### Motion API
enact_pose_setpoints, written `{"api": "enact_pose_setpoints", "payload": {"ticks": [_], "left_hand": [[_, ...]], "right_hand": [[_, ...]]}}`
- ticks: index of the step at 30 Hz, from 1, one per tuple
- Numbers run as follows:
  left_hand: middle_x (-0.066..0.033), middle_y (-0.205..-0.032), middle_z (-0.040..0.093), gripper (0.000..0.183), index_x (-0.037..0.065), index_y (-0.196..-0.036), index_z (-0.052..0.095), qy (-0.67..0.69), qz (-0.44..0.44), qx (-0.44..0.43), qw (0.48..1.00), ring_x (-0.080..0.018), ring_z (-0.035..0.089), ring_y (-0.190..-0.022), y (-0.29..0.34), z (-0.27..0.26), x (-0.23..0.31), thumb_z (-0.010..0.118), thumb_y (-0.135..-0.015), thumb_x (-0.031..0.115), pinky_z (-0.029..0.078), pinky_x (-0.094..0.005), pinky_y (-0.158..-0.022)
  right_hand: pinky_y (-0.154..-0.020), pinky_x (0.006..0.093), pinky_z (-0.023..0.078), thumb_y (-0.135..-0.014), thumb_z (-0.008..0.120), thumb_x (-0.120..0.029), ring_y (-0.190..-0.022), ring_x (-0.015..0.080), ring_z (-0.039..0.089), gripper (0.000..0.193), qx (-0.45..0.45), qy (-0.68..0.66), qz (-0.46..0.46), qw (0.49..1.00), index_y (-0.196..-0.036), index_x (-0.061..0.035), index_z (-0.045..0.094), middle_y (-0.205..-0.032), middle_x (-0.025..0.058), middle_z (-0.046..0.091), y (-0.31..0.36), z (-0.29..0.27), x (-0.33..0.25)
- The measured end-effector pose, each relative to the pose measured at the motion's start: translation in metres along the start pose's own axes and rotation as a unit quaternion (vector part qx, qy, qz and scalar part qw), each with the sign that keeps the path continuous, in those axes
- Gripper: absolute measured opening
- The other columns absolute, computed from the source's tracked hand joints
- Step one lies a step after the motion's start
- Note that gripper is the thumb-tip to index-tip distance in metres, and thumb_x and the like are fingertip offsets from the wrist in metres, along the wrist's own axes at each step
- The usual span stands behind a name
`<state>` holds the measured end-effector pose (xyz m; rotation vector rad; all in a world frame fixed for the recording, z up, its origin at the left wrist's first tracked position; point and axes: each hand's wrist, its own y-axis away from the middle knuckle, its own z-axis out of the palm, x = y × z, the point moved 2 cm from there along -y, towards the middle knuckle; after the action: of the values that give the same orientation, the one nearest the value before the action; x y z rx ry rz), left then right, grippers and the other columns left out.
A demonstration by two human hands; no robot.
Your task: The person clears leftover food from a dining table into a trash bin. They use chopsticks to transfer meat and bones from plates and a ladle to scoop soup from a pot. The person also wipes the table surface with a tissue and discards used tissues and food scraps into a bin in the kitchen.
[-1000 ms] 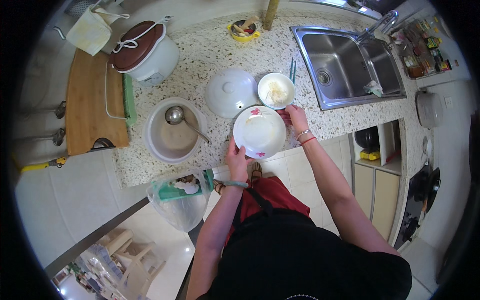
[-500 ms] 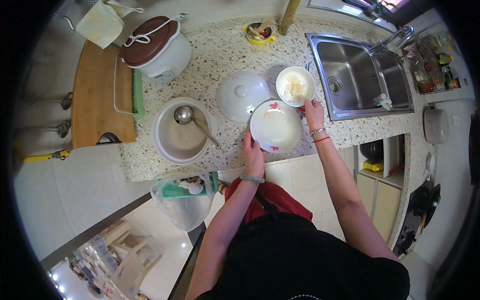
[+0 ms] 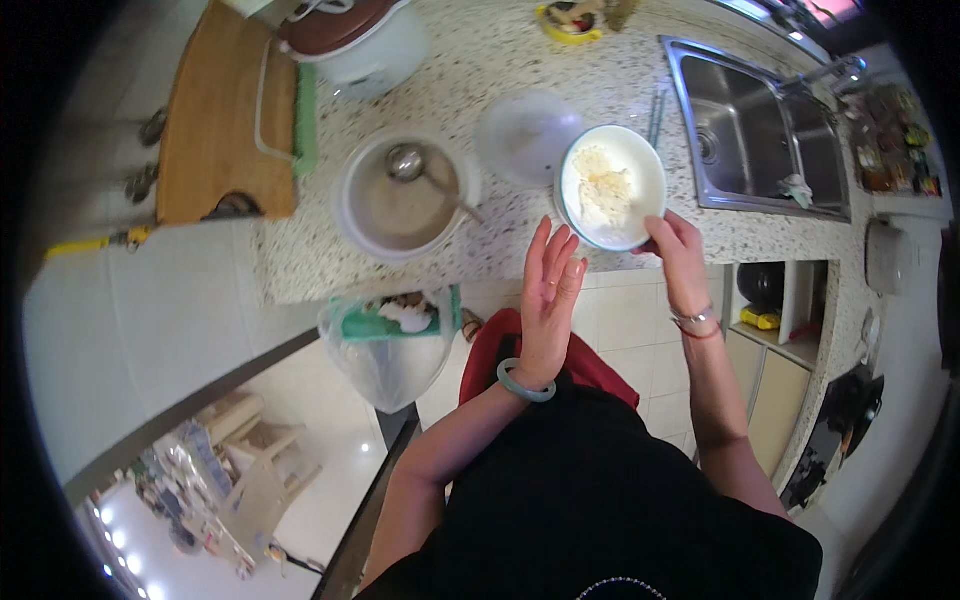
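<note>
My right hand (image 3: 675, 245) grips the near right rim of a white bowl (image 3: 640, 165), which is tilted and holds a white, powdery-looking heap with pale yellowish lumps (image 3: 605, 190). Close to the bowl's near left side, my left hand (image 3: 550, 295) is raised with its fingers stretched out and holds nothing. The flowered plate cannot be made out now; the bowl covers the spot where it was. Behind the bowl lies a whitish round lid (image 3: 525, 135). To its left a white pot (image 3: 350, 215) contains cloudy liquid and a metal ladle (image 3: 405, 162).
A steel sink (image 3: 690, 130) is at the right, with thin bluish sticks (image 3: 656, 120) beside it. A brown-lidded white cooker (image 3: 375, 60) and a wooden board (image 3: 225, 130) stand left. A yellow-handled bowl (image 3: 570, 35) sits behind. A lined green bin (image 3: 365, 325) is below the counter edge.
My left hand has let go of the flowered plate and opened. My right hand has brought the bowl nearer, over the plate's former spot. The whole view has shifted.
</note>
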<state>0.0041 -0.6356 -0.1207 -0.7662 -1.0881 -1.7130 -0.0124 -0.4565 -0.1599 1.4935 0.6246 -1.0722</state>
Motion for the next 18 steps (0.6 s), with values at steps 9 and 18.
{"api": "enact_pose_setpoints", "payload": {"ticks": [9,18], "left_hand": [[-0.0159,-0.14,0.043,0.064,0.001,-0.148,0.017,0.023,0.013,0.127,0.992,-0.0221,0.046,-0.126,0.082,-0.105,0.076,0.052,-0.096,0.011,0.039,-0.0349,-0.105],[-0.0129,-0.124,0.054,0.039,0.004,-0.131,0.041,0.051,-0.045,0.273,0.959,-0.0251,0.059,-0.111,0.147,-0.233,0.08,0.047,-0.098,0.024,0.053,-0.0387,-0.091]], "right_hand": [[-0.064,0.0234,0.05,-0.093,0.053,-0.014,-0.07,0.0081,0.06,0.028,-0.188,0.02,0.042,0.981,-0.107,0.0074,0.063,-0.082,0.0054,0.065,0.087,0.126,0.005],[-0.056,0.0316,0.051,-0.092,0.06,-0.028,-0.059,0.0189,0.065,0.029,-0.234,0.152,-0.052,0.959,-0.1,0.0,0.065,-0.066,0.0125,0.065,0.095,0.254,0.067]]}}
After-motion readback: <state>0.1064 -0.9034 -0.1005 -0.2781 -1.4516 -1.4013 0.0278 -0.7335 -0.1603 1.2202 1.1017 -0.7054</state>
